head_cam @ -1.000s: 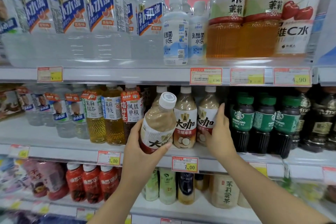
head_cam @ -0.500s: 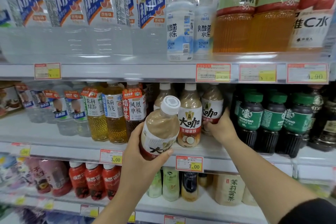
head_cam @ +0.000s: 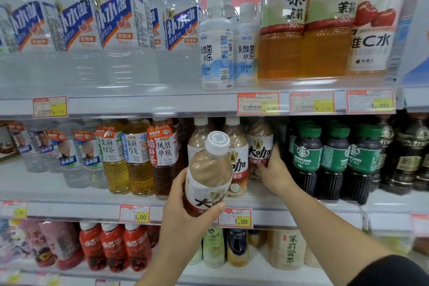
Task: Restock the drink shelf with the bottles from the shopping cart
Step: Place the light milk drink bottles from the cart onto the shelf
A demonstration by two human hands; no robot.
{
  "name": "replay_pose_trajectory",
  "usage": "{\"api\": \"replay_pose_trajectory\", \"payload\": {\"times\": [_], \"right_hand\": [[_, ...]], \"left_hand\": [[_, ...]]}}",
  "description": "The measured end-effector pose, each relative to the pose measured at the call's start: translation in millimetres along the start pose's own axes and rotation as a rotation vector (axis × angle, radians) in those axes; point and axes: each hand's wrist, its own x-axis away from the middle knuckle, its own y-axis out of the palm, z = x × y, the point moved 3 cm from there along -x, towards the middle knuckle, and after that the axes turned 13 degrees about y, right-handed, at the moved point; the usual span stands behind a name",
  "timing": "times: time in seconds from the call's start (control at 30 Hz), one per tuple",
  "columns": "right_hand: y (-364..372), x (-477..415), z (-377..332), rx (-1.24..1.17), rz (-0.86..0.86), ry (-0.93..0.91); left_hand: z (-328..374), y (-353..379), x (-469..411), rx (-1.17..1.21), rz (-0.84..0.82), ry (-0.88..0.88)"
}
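My left hand [head_cam: 183,213] grips a beige coffee-latte bottle [head_cam: 209,174] with a white cap and a white-and-red label, tilted a little, in front of the middle shelf [head_cam: 76,210]. On that shelf stand matching latte bottles: one behind the held bottle [head_cam: 239,169], one further back on the left [head_cam: 197,137], and one on the right [head_cam: 260,148]. My right hand [head_cam: 275,169] reaches into the shelf and holds the lower part of that right latte bottle, fingers curled round its side. The shopping cart is out of view.
Green-capped dark coffee bottles [head_cam: 306,160] stand right of the lattes, tea bottles [head_cam: 137,158] left of them. Large water bottles [head_cam: 120,30] and big tea bottles [head_cam: 283,23] fill the top shelf. Red drinks [head_cam: 113,246] and cartons sit on the lower shelf. Price tags [head_cam: 235,218] line the shelf edges.
My right hand has pushed the right latte bottle deeper into the shelf. The left hand still holds its bottle at about the same spot.
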Motion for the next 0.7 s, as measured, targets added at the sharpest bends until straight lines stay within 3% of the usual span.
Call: {"api": "replay_pose_trajectory", "payload": {"times": [0.13, 0.23, 0.3, 0.53, 0.6, 0.7], "right_hand": [[-15, 63, -12, -0.132, -0.023, -0.213], [-24, 111, -8, -0.109, -0.325, -0.353], [-29, 125, -5, -0.052, -0.439, -0.365], [-46, 123, 4, -0.160, -0.175, -0.357], [-49, 117, 6, -0.156, -0.097, -0.377], [-51, 101, 11, -0.162, -0.014, -0.359]], "left_hand": [[2, 8, -1, 0.058, 0.003, -0.058], [5, 22, -5, 0.101, -0.036, -0.062], [9, 38, -6, 0.150, -0.098, -0.076], [13, 84, -16, 0.157, -0.351, -0.016], [16, 80, -24, 0.017, -0.394, 0.093], [5, 60, -31, -0.389, -0.289, 0.307]]}}
